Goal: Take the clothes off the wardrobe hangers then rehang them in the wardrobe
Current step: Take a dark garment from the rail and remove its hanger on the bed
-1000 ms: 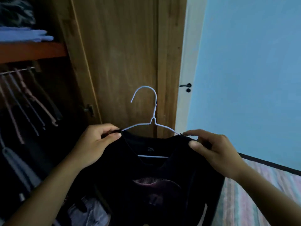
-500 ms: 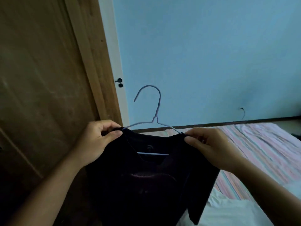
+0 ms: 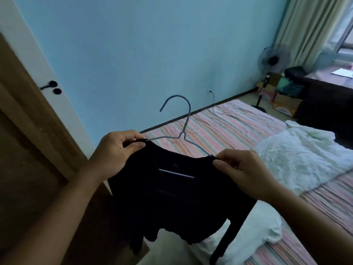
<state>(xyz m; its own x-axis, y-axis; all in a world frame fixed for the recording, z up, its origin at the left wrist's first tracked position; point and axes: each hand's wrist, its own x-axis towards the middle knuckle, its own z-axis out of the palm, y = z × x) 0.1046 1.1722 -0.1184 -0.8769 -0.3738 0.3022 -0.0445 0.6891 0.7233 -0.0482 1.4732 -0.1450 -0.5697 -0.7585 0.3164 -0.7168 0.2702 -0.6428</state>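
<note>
- We find the black shirt (image 3: 172, 203) in the lower centre of the frame, hanging on a pale blue wire hanger (image 3: 183, 131); the garment is on the hanger, with its neckline draped over both hanger shoulders and the lower bar visible through the neck opening.
- We note the hanger hook rising above the garment at centre frame, its open end turned toward the left of the frame; the hook rests on nothing.
- We record the left hand (image 3: 114, 152) at centre left, fingers curled and thumb pressed, pinching the shirt's shoulder seam where it meets the hanger's left end.
- We record the right hand (image 3: 242, 169) at centre right, thumb and forefinger pinching the opposite shoulder seam at the hanger's other end; the remaining fingers are curled beneath.
- We observe the shirt's hem and one sleeve hanging loose toward the bottom of the frame; whether they touch anything below we cannot tell.
- We note a bed (image 3: 238, 127) with a pink striped cover across the right half of the frame, with crumpled white bedding (image 3: 298, 155) lying on it.
- We note a wooden door panel (image 3: 24, 131) along the left edge, a white door (image 3: 28, 46) with a dark handle (image 3: 48, 85) behind it, and a blue wall (image 3: 143, 44) across the upper centre.
- We note a standing fan (image 3: 273, 60) and curtains (image 3: 309, 25) in the upper right.
</note>
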